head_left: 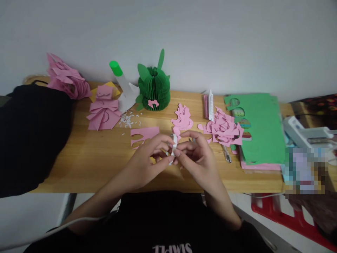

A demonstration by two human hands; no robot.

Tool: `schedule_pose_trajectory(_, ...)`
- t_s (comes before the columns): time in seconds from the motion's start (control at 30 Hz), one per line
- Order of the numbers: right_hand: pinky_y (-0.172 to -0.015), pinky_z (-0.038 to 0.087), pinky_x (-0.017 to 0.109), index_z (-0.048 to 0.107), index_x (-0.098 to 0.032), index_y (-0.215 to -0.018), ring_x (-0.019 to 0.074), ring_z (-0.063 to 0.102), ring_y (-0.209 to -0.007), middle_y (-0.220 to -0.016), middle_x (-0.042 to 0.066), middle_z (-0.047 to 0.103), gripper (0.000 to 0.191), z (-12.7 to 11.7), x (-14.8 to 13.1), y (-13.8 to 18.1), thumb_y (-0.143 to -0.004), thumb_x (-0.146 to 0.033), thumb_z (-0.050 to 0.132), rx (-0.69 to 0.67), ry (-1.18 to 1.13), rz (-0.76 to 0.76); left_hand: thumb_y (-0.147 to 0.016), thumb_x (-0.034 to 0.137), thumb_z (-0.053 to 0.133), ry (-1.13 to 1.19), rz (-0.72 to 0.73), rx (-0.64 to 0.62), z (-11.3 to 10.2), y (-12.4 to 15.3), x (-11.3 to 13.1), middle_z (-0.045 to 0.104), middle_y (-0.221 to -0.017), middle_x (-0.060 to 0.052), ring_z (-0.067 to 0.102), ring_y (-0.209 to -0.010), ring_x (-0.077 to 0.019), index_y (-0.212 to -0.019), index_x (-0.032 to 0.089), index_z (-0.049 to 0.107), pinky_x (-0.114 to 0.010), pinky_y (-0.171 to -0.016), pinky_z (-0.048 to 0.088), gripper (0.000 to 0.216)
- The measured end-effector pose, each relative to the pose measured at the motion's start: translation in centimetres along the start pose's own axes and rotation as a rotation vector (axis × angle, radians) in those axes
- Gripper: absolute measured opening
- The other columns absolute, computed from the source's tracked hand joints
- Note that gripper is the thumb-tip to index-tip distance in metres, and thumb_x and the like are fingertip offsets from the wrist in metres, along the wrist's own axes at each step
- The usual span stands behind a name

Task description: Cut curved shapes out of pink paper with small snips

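Near the table's front edge, both hands meet around a narrow white roll of tape. My left hand pinches it between thumb and fingers from the left. From the right, the thumb and fingertips of my right hand close on its edge. A small rounded pink paper piece shows just behind the fingertips; whether it is held cannot be made out. Cut pink paper lies behind my left hand. Beyond them stands a green honeycomb paper figure with leaf-shaped pieces and a small pink cutout.
Pink scraps lie to the right, beside a stack of green paper. A white tube, a pen and a green-capped glue stick are around. White bits, folded pink paper and a black bag are left.
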State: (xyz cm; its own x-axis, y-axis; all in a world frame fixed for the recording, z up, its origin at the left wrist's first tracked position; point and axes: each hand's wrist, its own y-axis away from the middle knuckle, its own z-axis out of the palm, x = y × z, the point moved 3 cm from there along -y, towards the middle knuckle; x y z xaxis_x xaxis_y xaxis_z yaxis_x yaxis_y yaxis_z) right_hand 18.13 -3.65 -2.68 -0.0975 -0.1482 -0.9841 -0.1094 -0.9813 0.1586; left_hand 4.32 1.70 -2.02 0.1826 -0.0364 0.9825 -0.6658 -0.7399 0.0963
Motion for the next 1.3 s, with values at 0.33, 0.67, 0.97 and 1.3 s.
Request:
schedule_pose_trajectory(0.33, -0.058, 0.045, 0.031, 0.06, -0.018, -0.101, 0.0179, 0.064, -0.062, -0.087, 0.007, 0.069, 0.018, -5.6, 0.1, 0.5, -0.09, -0.027, 0.05, 0.231, 0.918, 0.018, -0.08, 0.023, 0.063, 0.365, -0.237, -0.135, 0.2, -0.5, -1.4, 0.068, -0.077, 0.002, 0.063, -0.056, -0.011, -0.096, 0.023, 0.047, -0.02, -0.044, 0.046, 0.022)
schedule_pose_trajectory(0.67, -0.063, 0.047, 0.034, 0.06, -0.014, -0.112, 0.0278, 0.068, -0.082, -0.1, 0.016, 0.069, 0.035, -5.7, 5.2, 1.7, -0.076, -0.018, 0.061, 0.225, 1.339, 0.243, -0.072, 0.021, 0.068, 0.31, -0.292, -0.05, -0.2, -0.3, -0.8, 0.07, -0.075, 0.001, 0.063, -0.058, -0.0121, -0.099, 0.021, 0.05, -0.018, -0.04, 0.046, 0.032)
schedule_pose_trajectory(0.97, -0.063, 0.046, 0.034, 0.063, -0.015, -0.086, 0.0259, 0.064, -0.072, -0.083, 0.014, 0.069, 0.016, -7.2, 5.8, 2.0, -0.074, -0.014, 0.052, 0.332, 1.201, 0.24, -0.077, 0.019, 0.067, 0.467, -0.259, -0.132, -0.2, -0.1, 0.3, 0.069, -0.075, 0.001, 0.069, -0.06, -0.0131, -0.096, 0.02, 0.048, -0.015, -0.04, 0.044, 0.028)
schedule_pose_trajectory(1.3, -0.054, 0.044, 0.026, 0.073, -0.02, -0.091, 0.0147, 0.06, -0.057, -0.069, 0.002, 0.07, 0.031, -5.9, -3.4, 1.7, -0.096, -0.041, 0.051, -0.061, 0.718, -0.197, -0.078, 0.019, 0.068, 0.577, -0.303, -0.213, -0.1, -0.5, 1.4, 0.069, -0.076, 0.001, 0.07, -0.059, -0.014, -0.097, 0.021, 0.046, -0.015, -0.04, 0.043, 0.029)
